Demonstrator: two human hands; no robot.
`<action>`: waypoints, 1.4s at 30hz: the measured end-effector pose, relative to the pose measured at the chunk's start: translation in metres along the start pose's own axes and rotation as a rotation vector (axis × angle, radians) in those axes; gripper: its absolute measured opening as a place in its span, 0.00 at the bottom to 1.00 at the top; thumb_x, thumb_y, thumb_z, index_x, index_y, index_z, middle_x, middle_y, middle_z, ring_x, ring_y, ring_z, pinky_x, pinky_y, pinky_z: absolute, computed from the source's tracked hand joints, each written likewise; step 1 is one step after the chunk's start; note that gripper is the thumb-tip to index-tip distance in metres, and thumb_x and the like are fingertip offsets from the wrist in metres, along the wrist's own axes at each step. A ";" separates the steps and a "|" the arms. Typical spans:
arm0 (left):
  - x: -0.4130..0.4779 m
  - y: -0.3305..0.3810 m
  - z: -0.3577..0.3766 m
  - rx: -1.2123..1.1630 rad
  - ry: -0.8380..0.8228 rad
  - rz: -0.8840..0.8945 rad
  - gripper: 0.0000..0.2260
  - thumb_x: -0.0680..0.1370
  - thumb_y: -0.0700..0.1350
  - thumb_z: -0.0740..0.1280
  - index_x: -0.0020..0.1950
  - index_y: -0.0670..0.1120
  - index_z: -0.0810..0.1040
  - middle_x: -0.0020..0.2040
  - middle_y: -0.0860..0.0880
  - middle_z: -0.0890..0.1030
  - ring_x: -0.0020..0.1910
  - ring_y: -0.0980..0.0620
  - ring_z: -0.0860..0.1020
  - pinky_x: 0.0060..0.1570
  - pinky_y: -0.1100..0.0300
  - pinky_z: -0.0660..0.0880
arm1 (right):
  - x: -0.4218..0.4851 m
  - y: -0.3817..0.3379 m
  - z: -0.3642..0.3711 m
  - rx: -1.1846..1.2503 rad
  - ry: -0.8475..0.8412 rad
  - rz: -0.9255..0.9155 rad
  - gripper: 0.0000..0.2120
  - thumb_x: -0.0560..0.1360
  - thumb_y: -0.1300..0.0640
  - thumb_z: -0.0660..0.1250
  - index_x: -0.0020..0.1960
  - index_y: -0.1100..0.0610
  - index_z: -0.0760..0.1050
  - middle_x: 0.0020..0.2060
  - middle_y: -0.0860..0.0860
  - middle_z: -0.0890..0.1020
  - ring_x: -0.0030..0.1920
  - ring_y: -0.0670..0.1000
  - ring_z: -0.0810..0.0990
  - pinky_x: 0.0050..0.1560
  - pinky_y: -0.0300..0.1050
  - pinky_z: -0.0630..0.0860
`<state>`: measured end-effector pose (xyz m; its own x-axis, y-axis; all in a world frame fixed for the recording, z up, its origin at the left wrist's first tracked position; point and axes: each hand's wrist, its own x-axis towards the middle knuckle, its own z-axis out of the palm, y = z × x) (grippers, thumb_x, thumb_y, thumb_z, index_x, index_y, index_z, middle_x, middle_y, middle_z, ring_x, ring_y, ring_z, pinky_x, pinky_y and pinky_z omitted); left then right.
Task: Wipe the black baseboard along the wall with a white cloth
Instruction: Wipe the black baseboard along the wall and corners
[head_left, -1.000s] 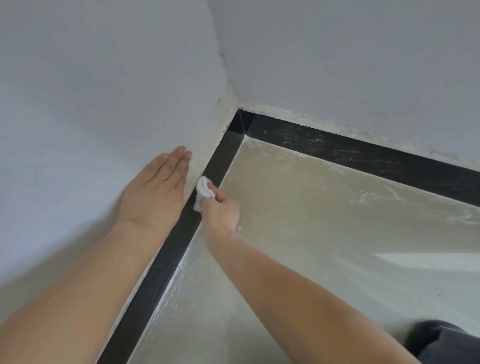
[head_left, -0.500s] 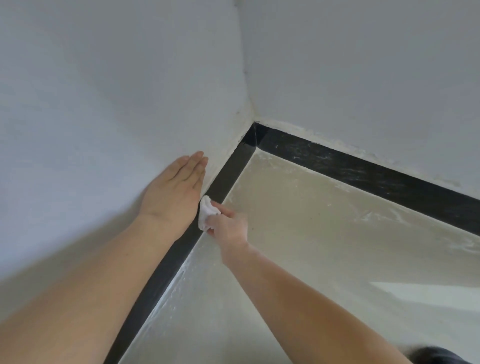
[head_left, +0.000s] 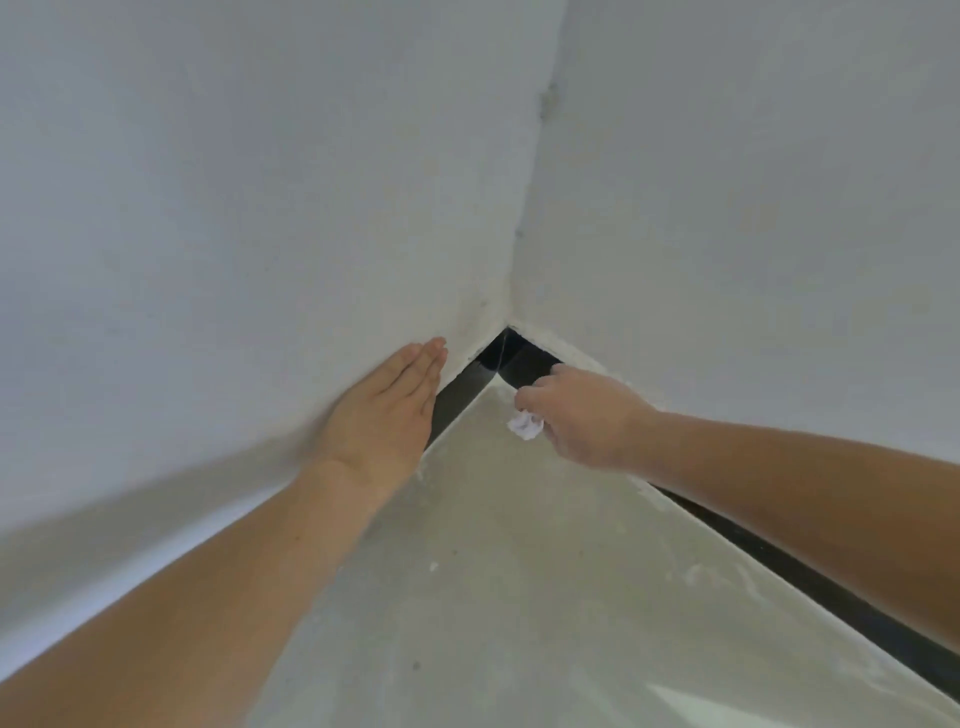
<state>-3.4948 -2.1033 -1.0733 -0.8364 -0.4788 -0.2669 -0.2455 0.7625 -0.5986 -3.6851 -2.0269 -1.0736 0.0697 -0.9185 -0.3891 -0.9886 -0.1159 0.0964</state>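
Note:
A black baseboard (head_left: 460, 395) runs along the foot of two white walls and meets in a corner. My left hand (head_left: 387, 410) lies flat against the left wall just above the baseboard, fingers straight and together. My right hand (head_left: 582, 415) grips a small crumpled white cloth (head_left: 525, 425), of which only a wad shows under the curled fingers. This hand is at the right wall's baseboard (head_left: 530, 366) right beside the corner, with a fingertip near the board's top edge. My right forearm hides part of the right baseboard.
The floor (head_left: 493, 597) is pale grey-beige with white dusty smears near the walls. Both white walls (head_left: 260, 208) close in the corner ahead. A bright patch of light falls on the floor at lower right.
My right hand with the cloth has left the left wall's baseboard and crossed to the right wall's baseboard by the corner. The view has swung toward the corner. My left hand stays flat on the wall.

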 end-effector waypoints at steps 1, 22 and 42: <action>0.004 0.001 0.001 -0.005 -0.004 -0.003 0.24 0.82 0.41 0.42 0.73 0.32 0.37 0.75 0.37 0.35 0.74 0.40 0.34 0.63 0.49 0.27 | 0.003 0.001 -0.007 -0.130 -0.033 -0.085 0.15 0.74 0.66 0.61 0.57 0.53 0.73 0.51 0.46 0.77 0.52 0.51 0.71 0.49 0.45 0.74; 0.016 0.018 0.025 -0.106 -0.044 -0.031 0.27 0.80 0.42 0.40 0.66 0.27 0.26 0.66 0.33 0.23 0.60 0.39 0.21 0.56 0.47 0.20 | 0.019 0.013 0.074 -0.516 -0.126 -0.085 0.13 0.70 0.67 0.65 0.53 0.59 0.80 0.50 0.58 0.81 0.63 0.63 0.66 0.68 0.56 0.62; 0.016 0.017 0.031 -0.089 0.014 -0.043 0.27 0.81 0.45 0.40 0.69 0.29 0.30 0.70 0.34 0.27 0.61 0.40 0.21 0.57 0.47 0.21 | 0.033 0.015 0.047 -0.721 0.026 0.001 0.09 0.71 0.61 0.61 0.44 0.54 0.80 0.46 0.51 0.81 0.61 0.57 0.69 0.53 0.49 0.62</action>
<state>-3.4976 -2.1118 -1.1109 -0.8307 -0.5061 -0.2321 -0.3229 0.7775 -0.5396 -3.7040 -2.0413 -1.1276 0.0808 -0.9265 -0.3675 -0.6552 -0.3273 0.6809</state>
